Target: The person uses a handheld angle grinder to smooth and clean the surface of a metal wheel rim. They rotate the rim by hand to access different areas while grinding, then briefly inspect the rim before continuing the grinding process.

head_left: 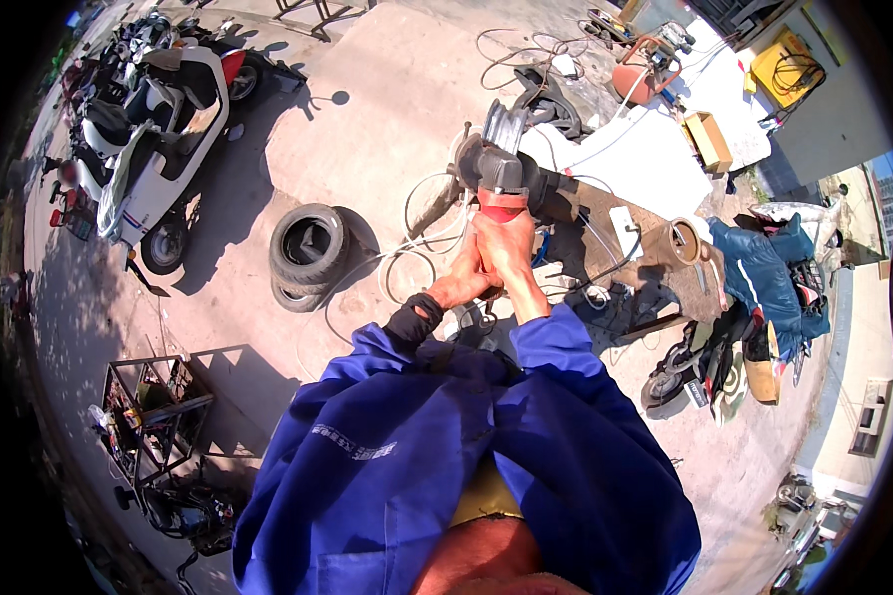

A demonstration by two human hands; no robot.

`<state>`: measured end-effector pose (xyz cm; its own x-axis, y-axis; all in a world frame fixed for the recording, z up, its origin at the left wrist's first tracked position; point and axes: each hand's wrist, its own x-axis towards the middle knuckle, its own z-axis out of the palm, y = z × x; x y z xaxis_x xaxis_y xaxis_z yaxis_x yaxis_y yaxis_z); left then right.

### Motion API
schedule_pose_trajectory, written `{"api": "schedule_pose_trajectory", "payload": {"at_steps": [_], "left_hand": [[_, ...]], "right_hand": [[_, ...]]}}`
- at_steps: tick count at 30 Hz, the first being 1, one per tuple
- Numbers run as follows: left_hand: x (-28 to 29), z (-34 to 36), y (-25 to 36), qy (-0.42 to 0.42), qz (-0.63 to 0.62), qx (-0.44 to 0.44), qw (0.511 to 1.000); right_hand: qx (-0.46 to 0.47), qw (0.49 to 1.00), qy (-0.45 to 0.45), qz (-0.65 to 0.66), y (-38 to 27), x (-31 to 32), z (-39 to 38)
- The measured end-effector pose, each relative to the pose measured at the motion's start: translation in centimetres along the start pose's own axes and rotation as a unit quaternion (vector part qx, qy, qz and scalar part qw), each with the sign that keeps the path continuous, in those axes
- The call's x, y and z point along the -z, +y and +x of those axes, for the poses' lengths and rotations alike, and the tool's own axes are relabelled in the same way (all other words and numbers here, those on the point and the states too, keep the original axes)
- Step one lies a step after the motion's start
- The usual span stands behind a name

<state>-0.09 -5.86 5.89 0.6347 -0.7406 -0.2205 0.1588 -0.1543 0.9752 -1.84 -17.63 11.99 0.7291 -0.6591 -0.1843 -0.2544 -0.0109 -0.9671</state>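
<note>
Out in front of me, both my hands are closed round a red power tool with a grey metal head, which looks like an angle grinder (503, 184). My right hand (506, 243) wraps its red body just behind the head. Lower and to the left, my left hand (458, 286) grips the rear part, which the hands mostly hide. A dark band covers my left wrist. The tool's head is against or just above dark round parts and a silvery metal rim (506, 126); whether they touch, I cannot tell. Loose cables run beside my left hand.
Two stacked tyres (310, 244) lie left of my hands. White scooters (164, 149) stand at the far left, a metal rack (159, 407) nearer. To the right are a wooden bench (680, 283), a blue cover (759, 268) and a cardboard box (706, 142). A red compressor tank (645, 74) stands beyond.
</note>
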Motion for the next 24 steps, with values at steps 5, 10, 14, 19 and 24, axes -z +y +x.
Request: {"api": "schedule_pose_trajectory", "payload": {"at_steps": [5,10,14,19,24], "left_hand": [[-0.5,-0.5,0.6,0.003,0.022,-0.018,1.0],[-1.0,-1.1,0.7,-0.018,0.0,0.024,1.0],[-0.4,-0.5,0.8,-0.008,0.03,-0.035,0.999],[0.4,0.8,3.4,-0.01,0.09,-0.006,0.996],[1.3,2.1,4.5,0.002,0.088,0.004,0.996]], "right_hand": [[-0.012,1.0,-0.012,-0.018,0.1,1.0,0.5],[-0.016,0.999,0.011,-0.041,0.2,0.9,-0.1],[-0.007,1.0,-0.018,-0.004,-1.0,1.1,-0.3],[0.031,0.998,-0.048,0.029,-1.5,2.0,1.9],[0.06,0.997,-0.033,0.025,-3.3,1.5,2.8]]}}
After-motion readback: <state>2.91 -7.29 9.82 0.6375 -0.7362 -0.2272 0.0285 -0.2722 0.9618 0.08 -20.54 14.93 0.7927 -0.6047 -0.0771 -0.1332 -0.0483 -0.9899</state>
